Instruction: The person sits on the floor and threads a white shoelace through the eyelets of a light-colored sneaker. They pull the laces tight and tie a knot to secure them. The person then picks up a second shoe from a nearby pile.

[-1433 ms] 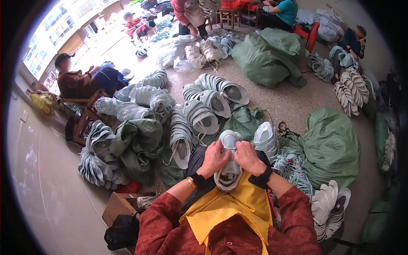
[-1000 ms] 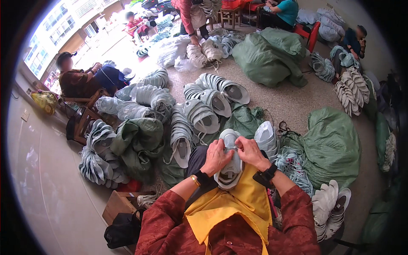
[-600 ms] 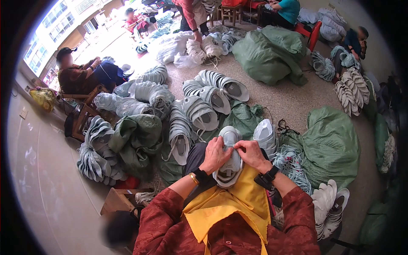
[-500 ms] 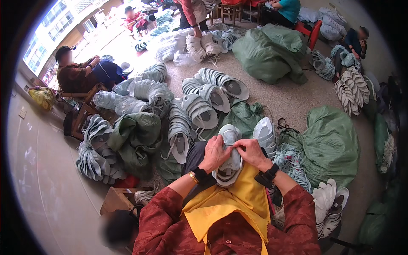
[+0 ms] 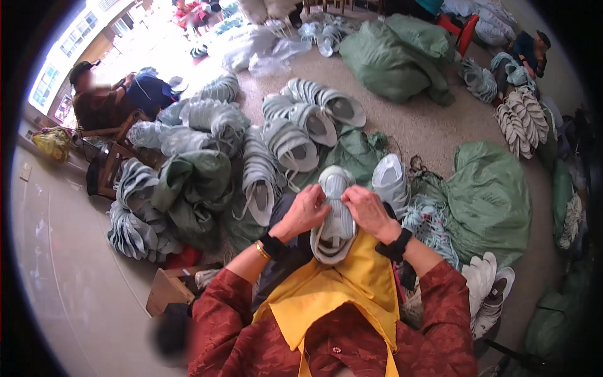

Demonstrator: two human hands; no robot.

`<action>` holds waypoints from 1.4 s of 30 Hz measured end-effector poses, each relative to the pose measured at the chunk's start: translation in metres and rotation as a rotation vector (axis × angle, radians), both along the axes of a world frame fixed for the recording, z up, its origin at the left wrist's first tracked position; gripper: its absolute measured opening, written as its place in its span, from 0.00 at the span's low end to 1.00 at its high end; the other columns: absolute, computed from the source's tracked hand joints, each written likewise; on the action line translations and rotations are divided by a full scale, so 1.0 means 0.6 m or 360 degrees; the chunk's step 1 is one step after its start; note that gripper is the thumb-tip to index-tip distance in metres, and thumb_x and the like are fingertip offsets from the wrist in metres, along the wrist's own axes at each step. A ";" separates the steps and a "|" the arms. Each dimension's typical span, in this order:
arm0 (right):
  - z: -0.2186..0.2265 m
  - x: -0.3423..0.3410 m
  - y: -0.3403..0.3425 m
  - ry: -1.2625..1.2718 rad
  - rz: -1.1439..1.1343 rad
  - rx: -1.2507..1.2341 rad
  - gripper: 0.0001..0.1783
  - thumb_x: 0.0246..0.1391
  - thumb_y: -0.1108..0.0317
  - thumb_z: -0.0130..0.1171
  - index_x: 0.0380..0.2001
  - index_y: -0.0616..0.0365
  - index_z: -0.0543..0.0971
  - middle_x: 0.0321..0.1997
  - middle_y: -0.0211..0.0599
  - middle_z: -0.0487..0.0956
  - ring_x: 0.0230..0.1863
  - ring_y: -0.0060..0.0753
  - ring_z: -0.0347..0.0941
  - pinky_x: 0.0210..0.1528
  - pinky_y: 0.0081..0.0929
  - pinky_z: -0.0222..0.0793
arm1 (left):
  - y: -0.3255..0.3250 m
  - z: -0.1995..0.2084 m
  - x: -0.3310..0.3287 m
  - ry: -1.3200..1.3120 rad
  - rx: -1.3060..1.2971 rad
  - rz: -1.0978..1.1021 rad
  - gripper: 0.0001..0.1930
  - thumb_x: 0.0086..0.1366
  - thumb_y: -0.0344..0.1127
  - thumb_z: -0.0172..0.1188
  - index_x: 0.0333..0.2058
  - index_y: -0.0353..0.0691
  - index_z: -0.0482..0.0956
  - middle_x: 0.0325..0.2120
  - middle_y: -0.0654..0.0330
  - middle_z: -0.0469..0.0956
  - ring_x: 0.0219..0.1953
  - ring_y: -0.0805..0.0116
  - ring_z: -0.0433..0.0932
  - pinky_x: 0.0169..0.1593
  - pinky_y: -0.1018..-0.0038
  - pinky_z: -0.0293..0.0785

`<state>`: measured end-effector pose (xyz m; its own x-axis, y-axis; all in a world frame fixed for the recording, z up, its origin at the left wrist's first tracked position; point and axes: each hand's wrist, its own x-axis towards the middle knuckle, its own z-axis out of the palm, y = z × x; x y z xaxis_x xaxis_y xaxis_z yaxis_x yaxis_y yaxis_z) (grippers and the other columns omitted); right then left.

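Observation:
A pale grey-white shoe (image 5: 340, 230) rests on my lap over the yellow apron (image 5: 352, 276), its toe pointing away from me. My left hand (image 5: 306, 210) is at the left side of the lacing, with thumb and fingers pinched together. On the opposite side my right hand (image 5: 369, 212) makes a similar pinch. What looks like a thin pale shoelace crosses the shoe between the two hands; its ends are hidden by my fingers. Just beyond the right hand stands a nested stack of white shoes (image 5: 389, 179).
Rows of nested grey shoes (image 5: 260, 169) lie ahead and left. A green sack (image 5: 487, 207) and a bundle of pale blue laces (image 5: 430, 226) are on the right. White shoes (image 5: 493, 292) stand by my right elbow, a wooden stool (image 5: 169, 290) by my left. Other people sit around the room.
My hands have drawn apart across the shoe, the left one moving left and slightly away from me. The view has shifted, and the standing person is mostly out of it.

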<state>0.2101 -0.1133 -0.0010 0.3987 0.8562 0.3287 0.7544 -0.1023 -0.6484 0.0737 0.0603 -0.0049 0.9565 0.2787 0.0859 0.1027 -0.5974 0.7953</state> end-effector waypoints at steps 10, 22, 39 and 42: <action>0.023 -0.015 0.008 -0.0110 0.0101 0.0002 0.04 0.55 0.78 0.58 0.34 0.63 0.74 0.35 0.46 0.75 0.40 0.51 0.76 0.42 0.42 0.73 | -0.032 -0.018 0.004 -0.0156 0.0270 0.0200 0.14 0.54 0.27 0.56 0.39 0.30 0.68 0.35 0.40 0.72 0.40 0.37 0.72 0.44 0.48 0.70; 0.021 -0.044 0.048 0.0032 -0.0101 -0.0145 0.04 0.52 0.73 0.64 0.31 0.62 0.81 0.34 0.47 0.80 0.38 0.53 0.79 0.41 0.45 0.75 | -0.036 -0.033 -0.008 -0.0353 0.0196 0.0339 0.10 0.61 0.27 0.57 0.40 0.34 0.69 0.34 0.44 0.73 0.39 0.40 0.74 0.43 0.53 0.72; 0.011 -0.053 0.063 -0.0001 -0.0276 -0.0096 0.06 0.50 0.73 0.65 0.28 0.62 0.78 0.31 0.48 0.79 0.36 0.56 0.78 0.38 0.46 0.73 | -0.042 -0.032 0.001 -0.0389 0.0104 0.0414 0.07 0.58 0.23 0.54 0.36 0.35 0.69 0.29 0.45 0.74 0.35 0.39 0.74 0.38 0.52 0.70; 0.018 -0.049 0.058 0.0050 -0.0259 -0.0056 0.06 0.49 0.74 0.64 0.27 0.62 0.76 0.29 0.48 0.78 0.34 0.57 0.77 0.36 0.46 0.72 | -0.040 0.000 0.001 -0.0221 0.0038 0.0381 0.08 0.56 0.22 0.53 0.36 0.35 0.68 0.29 0.45 0.74 0.35 0.38 0.75 0.38 0.49 0.69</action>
<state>0.1809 -0.0784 0.0096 0.5425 0.7903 0.2850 0.7054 -0.2443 -0.6654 0.0743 0.0362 -0.0048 0.8425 0.4915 0.2206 0.1342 -0.5880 0.7977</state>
